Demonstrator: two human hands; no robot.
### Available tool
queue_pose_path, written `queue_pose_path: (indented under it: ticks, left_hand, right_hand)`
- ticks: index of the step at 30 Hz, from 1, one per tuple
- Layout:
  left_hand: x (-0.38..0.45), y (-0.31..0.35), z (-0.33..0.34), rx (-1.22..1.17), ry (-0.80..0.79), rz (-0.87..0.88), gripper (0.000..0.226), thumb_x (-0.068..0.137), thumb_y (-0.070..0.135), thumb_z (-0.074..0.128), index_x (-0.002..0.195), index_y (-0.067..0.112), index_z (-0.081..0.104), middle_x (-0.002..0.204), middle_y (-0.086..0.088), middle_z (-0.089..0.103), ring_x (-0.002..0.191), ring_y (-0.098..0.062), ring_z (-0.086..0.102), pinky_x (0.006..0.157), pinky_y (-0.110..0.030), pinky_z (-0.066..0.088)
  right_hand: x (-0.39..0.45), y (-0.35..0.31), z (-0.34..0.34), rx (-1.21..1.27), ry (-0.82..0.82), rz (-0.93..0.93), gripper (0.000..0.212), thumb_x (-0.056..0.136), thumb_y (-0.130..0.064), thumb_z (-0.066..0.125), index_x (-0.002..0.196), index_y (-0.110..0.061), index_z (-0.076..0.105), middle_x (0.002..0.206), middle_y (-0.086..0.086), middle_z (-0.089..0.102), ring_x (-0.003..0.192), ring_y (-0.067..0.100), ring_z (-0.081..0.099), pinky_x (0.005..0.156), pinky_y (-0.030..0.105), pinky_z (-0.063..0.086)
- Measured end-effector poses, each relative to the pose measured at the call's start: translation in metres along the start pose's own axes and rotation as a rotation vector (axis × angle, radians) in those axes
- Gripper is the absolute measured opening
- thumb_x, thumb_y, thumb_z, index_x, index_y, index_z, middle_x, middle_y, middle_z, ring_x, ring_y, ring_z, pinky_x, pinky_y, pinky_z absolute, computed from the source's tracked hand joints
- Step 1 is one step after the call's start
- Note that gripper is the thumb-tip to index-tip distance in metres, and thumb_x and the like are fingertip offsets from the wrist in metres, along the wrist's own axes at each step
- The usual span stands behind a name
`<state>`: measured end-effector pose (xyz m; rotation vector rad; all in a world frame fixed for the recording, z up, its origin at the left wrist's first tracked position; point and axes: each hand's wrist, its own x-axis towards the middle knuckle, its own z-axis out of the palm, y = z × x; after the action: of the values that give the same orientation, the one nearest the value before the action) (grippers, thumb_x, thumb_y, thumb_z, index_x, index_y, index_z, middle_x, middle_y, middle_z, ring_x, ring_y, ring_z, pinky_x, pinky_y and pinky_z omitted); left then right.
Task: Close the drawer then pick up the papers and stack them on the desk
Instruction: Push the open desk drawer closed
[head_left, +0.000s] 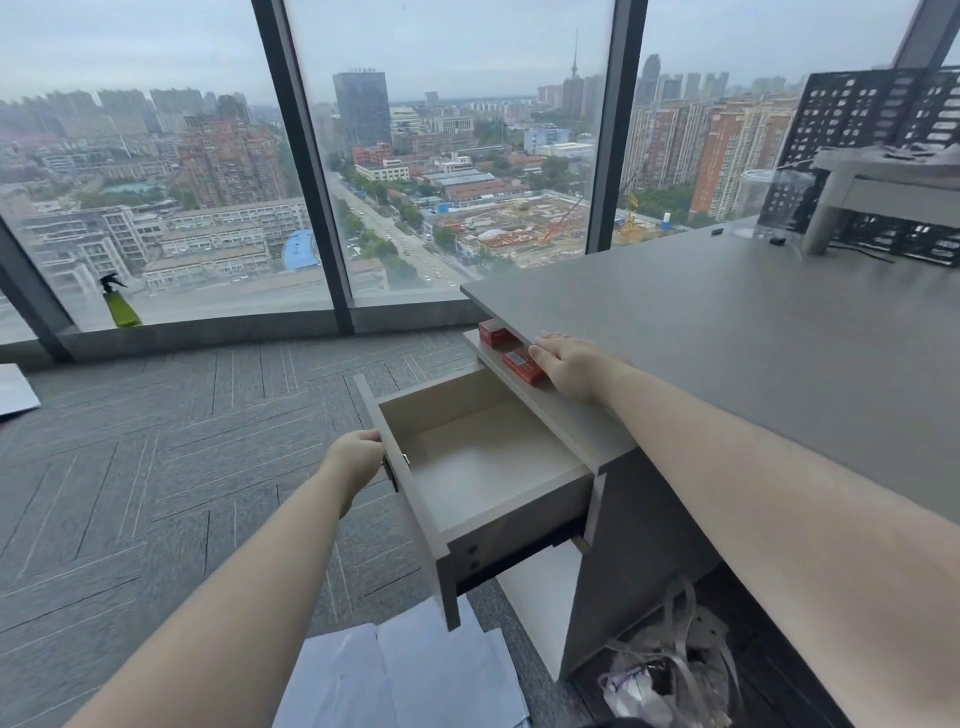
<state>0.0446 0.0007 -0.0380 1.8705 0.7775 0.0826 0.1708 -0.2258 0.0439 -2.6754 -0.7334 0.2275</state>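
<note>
**Drawer open, a hand on its front**

The drawer (483, 467) stands pulled out from the desk's (727, 332) left end, empty. The left hand (356, 457) curls its fingers over the top edge of the drawer front, clasping it. The right hand (566, 364) lies flat, fingers spread, on the desk's left edge, touching a red box (522, 366) on the ledge below. The papers (395, 680) lie on the floor under the drawer.
</note>
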Motion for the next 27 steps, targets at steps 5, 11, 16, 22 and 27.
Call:
queue_pose_path:
  ticks: [5, 11, 16, 22, 27]
  left_hand:
    - [0.017, 0.015, 0.029, -0.047, -0.046, 0.027, 0.055, 0.084, -0.012, 0.031, 0.126, 0.01, 0.059, 0.13, -0.007, 0.06, 0.126, -0.026, 0.048, 0.112, -0.038, 0.031]
    - [0.035, 0.028, 0.063, -0.05, -0.16, 0.099, 0.06, 0.084, -0.013, 0.03, 0.131, 0.013, 0.054, 0.138, -0.004, 0.055, 0.136, -0.022, 0.039, 0.117, -0.039, 0.023]
    - [0.051, 0.038, 0.094, -0.062, -0.212, 0.15, 0.064, 0.083, -0.015, 0.03, 0.138, 0.015, 0.046, 0.145, -0.002, 0.048, 0.138, -0.02, 0.037, 0.114, -0.035, 0.023]
    - [0.069, 0.046, 0.129, -0.089, -0.254, 0.167, 0.066, 0.081, -0.014, 0.031, 0.137, 0.015, 0.049, 0.143, 0.0, 0.05, 0.137, -0.018, 0.039, 0.103, -0.024, 0.027]
    - [0.084, 0.044, 0.133, -0.045, -0.246, 0.176, 0.067, 0.078, -0.013, 0.031, 0.135, 0.017, 0.052, 0.141, 0.002, 0.052, 0.134, -0.018, 0.041, 0.103, -0.026, 0.028]
  right_hand:
    - [0.011, 0.003, -0.001, -0.007, -0.006, -0.032, 0.054, 0.102, -0.04, 0.022, 0.151, -0.02, 0.028, 0.161, -0.005, 0.022, 0.149, 0.013, 0.016, 0.12, 0.033, 0.009]
    - [0.024, 0.005, -0.003, -0.044, -0.017, -0.072, 0.055, 0.101, -0.041, 0.019, 0.151, -0.019, 0.026, 0.161, -0.004, 0.021, 0.149, 0.013, 0.015, 0.12, 0.03, 0.008]
    - [0.032, 0.008, -0.004, -0.074, -0.01, -0.103, 0.056, 0.101, -0.042, 0.018, 0.15, -0.018, 0.029, 0.161, -0.003, 0.023, 0.149, 0.014, 0.018, 0.119, 0.03, 0.01]
    - [0.043, 0.01, -0.002, -0.072, 0.006, -0.115, 0.056, 0.1, -0.045, 0.018, 0.147, -0.019, 0.036, 0.159, -0.002, 0.028, 0.148, 0.016, 0.021, 0.12, 0.033, 0.013]
    - [0.047, 0.011, -0.001, -0.087, 0.017, -0.122, 0.056, 0.1, -0.044, 0.018, 0.144, -0.017, 0.04, 0.157, 0.0, 0.033, 0.146, 0.018, 0.026, 0.119, 0.035, 0.016]
